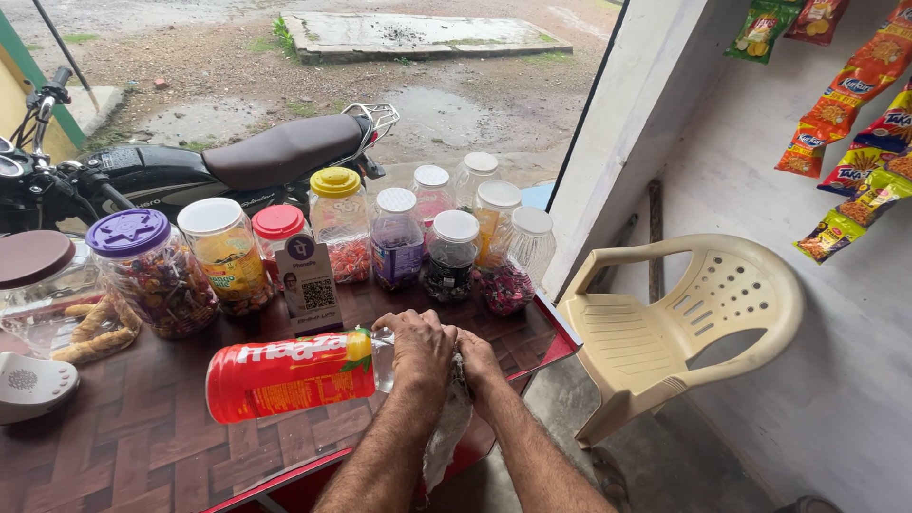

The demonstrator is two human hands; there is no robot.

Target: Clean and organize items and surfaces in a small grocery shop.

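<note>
A plastic drink bottle (290, 375) with a red and orange label lies on its side on the dark wooden counter (142, 446). My left hand (418, 350) is closed around the bottle's neck end at the right. My right hand (478, 366) sits right beside it, gripping a grey-white cloth (445, 427) that is pressed against the bottle's top and hangs down over the counter's red front edge. The bottle's cap is hidden under my hands.
Several clear sweet jars (397, 237) with coloured lids stand along the counter's back, with a small printed card stand (309, 283) in front. A cream plastic chair (684, 313) stands at right. Snack packets (855, 114) hang on the wall. A motorbike (237, 157) is parked outside.
</note>
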